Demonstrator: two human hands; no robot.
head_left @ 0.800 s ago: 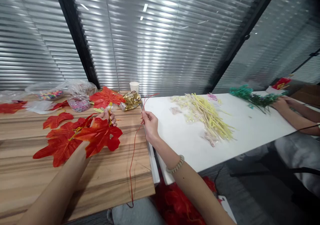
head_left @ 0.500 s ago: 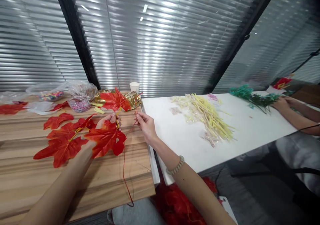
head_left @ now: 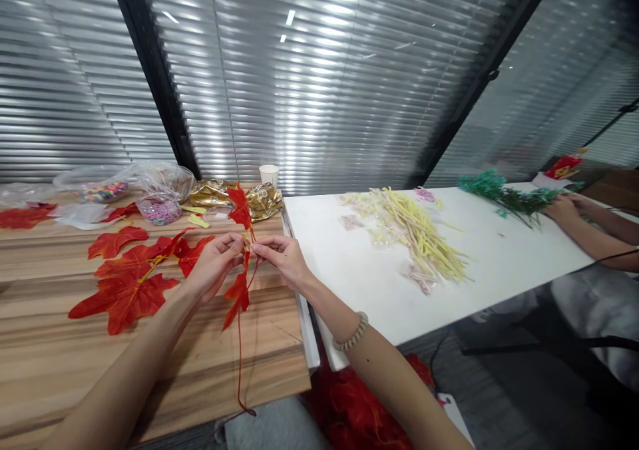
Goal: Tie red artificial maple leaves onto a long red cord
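Leaves [head_left: 240,263], two red ones edge-on with long axis upright, held between both hands above the wooden table [head_left: 150,343]; left hand [head_left: 215,263] and right hand [head_left: 280,258] pinch the stems, red wire [head_left: 238,370] hanging below

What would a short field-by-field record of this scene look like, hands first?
left hand: pinching red leaves at their yellow stem
right hand: pinching red wire at the same stem
wire: hangs past the wooden table edge
loose leaves: on the wooden table
white table: yellow stems
far right: another person's hands at green sprigs
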